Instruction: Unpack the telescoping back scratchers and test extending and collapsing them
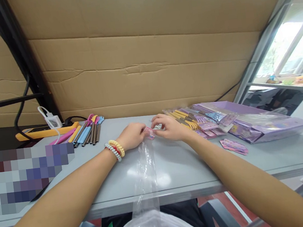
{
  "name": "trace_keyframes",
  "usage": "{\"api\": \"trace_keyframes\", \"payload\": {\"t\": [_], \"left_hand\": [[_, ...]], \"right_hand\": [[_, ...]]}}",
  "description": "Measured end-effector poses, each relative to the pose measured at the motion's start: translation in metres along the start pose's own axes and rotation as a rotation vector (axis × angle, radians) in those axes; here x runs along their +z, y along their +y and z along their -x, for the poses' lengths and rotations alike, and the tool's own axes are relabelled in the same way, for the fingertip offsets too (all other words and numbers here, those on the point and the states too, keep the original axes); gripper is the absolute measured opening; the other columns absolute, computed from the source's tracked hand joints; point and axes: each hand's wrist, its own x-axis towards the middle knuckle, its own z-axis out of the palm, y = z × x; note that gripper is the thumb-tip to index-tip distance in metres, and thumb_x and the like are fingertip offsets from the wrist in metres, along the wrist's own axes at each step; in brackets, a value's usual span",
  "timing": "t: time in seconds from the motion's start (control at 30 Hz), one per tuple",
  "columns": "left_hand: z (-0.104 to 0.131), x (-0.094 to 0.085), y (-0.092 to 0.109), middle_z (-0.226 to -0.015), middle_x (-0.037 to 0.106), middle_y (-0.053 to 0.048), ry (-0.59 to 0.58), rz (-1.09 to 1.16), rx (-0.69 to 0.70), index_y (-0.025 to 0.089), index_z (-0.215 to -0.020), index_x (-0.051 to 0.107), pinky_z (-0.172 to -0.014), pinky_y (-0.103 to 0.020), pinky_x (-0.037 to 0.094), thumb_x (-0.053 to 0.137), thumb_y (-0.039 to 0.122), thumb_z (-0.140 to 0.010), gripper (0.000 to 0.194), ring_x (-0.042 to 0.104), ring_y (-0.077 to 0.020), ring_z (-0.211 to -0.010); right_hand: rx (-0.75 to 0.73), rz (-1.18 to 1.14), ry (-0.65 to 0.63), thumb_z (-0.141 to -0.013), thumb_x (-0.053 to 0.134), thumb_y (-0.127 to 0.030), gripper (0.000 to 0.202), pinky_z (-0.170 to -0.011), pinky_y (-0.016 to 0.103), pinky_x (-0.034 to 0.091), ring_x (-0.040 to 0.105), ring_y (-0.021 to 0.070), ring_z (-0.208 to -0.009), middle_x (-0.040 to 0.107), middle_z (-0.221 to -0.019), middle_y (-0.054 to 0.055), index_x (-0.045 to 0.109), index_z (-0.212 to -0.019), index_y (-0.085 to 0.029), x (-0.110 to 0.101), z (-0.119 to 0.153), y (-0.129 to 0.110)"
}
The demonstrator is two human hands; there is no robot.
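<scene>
Above the middle of the grey table, my left hand [133, 135] pinches the left edge of a small pink printed card [149, 132]. My right hand [169, 126] is closed at the card's right side, with its thumb and index finger brought together around it. A long clear plastic bag [146, 165] hangs from between the hands, over the table's front edge and down to the lap. The card appears to be at the bag's upper end; whether it is inside or against it I cannot tell. Fingertips partly cover both.
Several pens [86, 132] lie at the left, near a yellow power strip [46, 131]. To the right are bagged pens [186, 118], a stack of pink cards [234, 146] and an open purple box [268, 125]. Cardboard [146, 66] walls the back.
</scene>
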Motion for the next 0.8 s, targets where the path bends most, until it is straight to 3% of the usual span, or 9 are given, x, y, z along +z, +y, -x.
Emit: {"api": "trace_keyframes", "payload": {"t": [0.23, 0.47, 0.53, 0.67, 0.8], "left_hand": [[0.002, -0.002, 0.004, -0.069, 0.065, -0.004, -0.002, -0.073, 0.016, 0.019, -0.080, 0.062, -0.059, -0.028, 0.039, 0.043, 0.033, -0.087, 0.025, 0.058, -0.0183, -0.064], [-0.004, -0.010, 0.022, -0.065, 0.065, 0.002, 0.105, 0.290, 0.044, 0.019, -0.094, 0.058, -0.060, -0.023, 0.042, 0.050, 0.026, -0.083, 0.015, 0.060, -0.0131, -0.060], [-0.004, -0.009, 0.022, -0.064, 0.064, 0.003, 0.100, 0.287, 0.050, 0.019, -0.096, 0.059, -0.060, -0.023, 0.042, 0.051, 0.026, -0.083, 0.017, 0.060, -0.0133, -0.059], [0.000, -0.004, 0.009, -0.066, 0.065, 0.002, 0.057, 0.187, 0.051, 0.020, -0.114, 0.055, -0.062, -0.025, 0.042, 0.050, 0.023, -0.083, 0.031, 0.059, -0.0147, -0.061], [0.003, -0.002, -0.002, -0.068, 0.066, 0.002, -0.028, 0.167, 0.101, 0.021, -0.130, 0.043, -0.060, -0.025, 0.041, 0.049, 0.024, -0.084, 0.046, 0.059, -0.0154, -0.062]], "right_hand": [[0.030, -0.027, 0.020, -0.080, 0.057, -0.028, 0.014, -0.075, 0.030, 0.045, 0.057, 0.0168, -0.089, 0.061, -0.104, 0.008, 0.065, -0.074, -0.019, -0.001, -0.002, -0.001], [0.283, -0.230, 0.302, -0.071, 0.059, -0.026, 0.010, -0.064, 0.027, 0.044, 0.054, 0.0126, -0.074, 0.058, -0.100, 0.006, 0.062, -0.067, -0.017, -0.017, -0.012, -0.003], [0.243, -0.199, 0.268, -0.072, 0.058, -0.025, 0.010, -0.063, 0.027, 0.043, 0.053, 0.0126, -0.074, 0.058, -0.097, 0.006, 0.061, -0.066, -0.017, -0.018, -0.010, -0.004], [0.068, -0.049, 0.066, -0.079, 0.054, -0.024, 0.014, -0.069, 0.029, 0.043, 0.055, 0.0154, -0.085, 0.060, -0.100, 0.008, 0.059, -0.068, -0.017, -0.014, -0.002, -0.003], [0.030, 0.015, -0.027, -0.083, 0.053, -0.027, 0.017, -0.078, 0.032, 0.044, 0.056, 0.0182, -0.095, 0.059, -0.109, 0.010, 0.065, -0.074, -0.018, -0.007, 0.002, -0.003]]}}
